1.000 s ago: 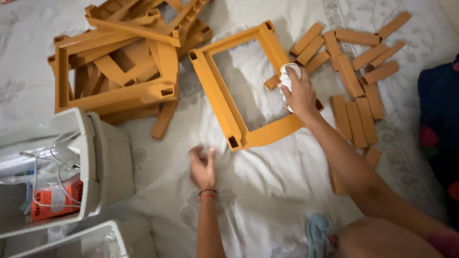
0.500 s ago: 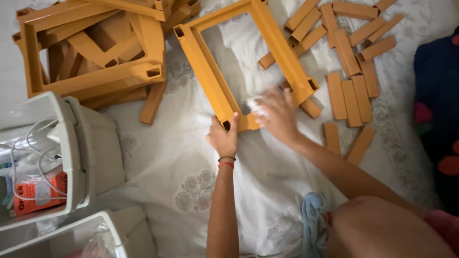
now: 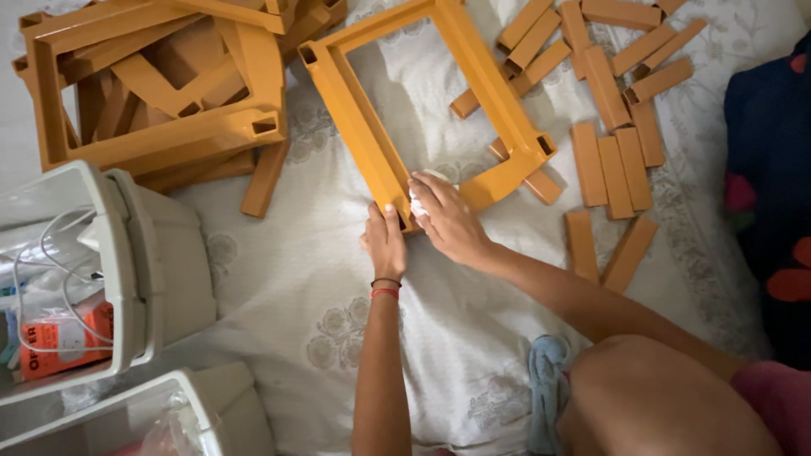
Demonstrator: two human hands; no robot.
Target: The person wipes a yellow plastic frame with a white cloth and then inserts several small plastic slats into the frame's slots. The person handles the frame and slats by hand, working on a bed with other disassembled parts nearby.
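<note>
- We see the orange frame [image 3: 355, 127] as smooth, matt plastic.
- Our bedsheet [image 3: 279, 312] is soft, white cloth with a faint floral print.
- The grey bins [image 3: 160, 253] look like matt plastic.

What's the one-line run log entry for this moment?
left hand: steadies orange frame at near corner | right hand: presses white cloth on same corner | loose orange bars: to the right on sheet

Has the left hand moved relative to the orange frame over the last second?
Yes. The left hand went from the bare sheet below the orange frame up to its near corner, now touching it beside the right hand.
</note>
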